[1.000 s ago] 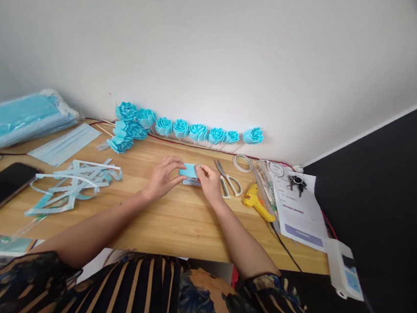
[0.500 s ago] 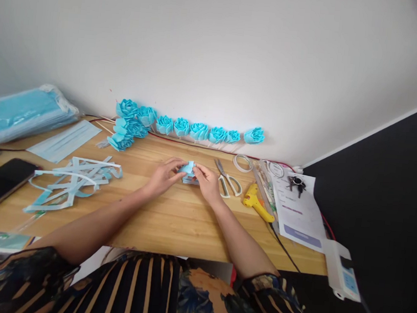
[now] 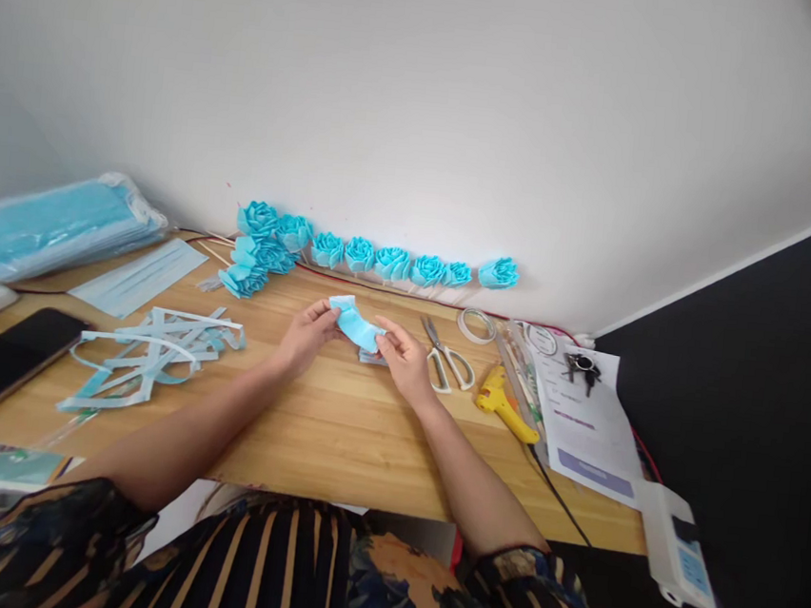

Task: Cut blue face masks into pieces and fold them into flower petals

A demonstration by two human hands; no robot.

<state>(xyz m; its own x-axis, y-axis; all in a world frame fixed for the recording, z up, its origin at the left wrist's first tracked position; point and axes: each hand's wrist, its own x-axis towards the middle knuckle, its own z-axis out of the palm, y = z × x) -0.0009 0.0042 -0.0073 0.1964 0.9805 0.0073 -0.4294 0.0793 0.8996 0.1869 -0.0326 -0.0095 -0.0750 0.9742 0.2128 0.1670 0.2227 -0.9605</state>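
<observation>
Between my hands a small piece of blue mask fabric (image 3: 358,325) is held unfolded, sagging a little in its middle. My left hand (image 3: 308,335) pinches its left end, and my right hand (image 3: 402,359) pinches its right end. Under the fabric, partly hidden by my right hand, more folded light-blue pieces (image 3: 372,357) lie on the wooden table (image 3: 321,439). Scissors (image 3: 447,354) with white handles lie just right of my right hand.
Blue fabric roses (image 3: 391,263) line the wall, several bunched at left. Cut mask strips (image 3: 153,356), a phone (image 3: 1,370) and a bag of masks (image 3: 55,222) occupy the left. A yellow glue gun (image 3: 507,405), tape roll (image 3: 476,325), papers (image 3: 584,426) and keys (image 3: 584,367) lie right.
The blue fabric, folded small between my fingers before, is now spread out. My hands have moved apart, the left one shifting leftward. The view has tilted slightly.
</observation>
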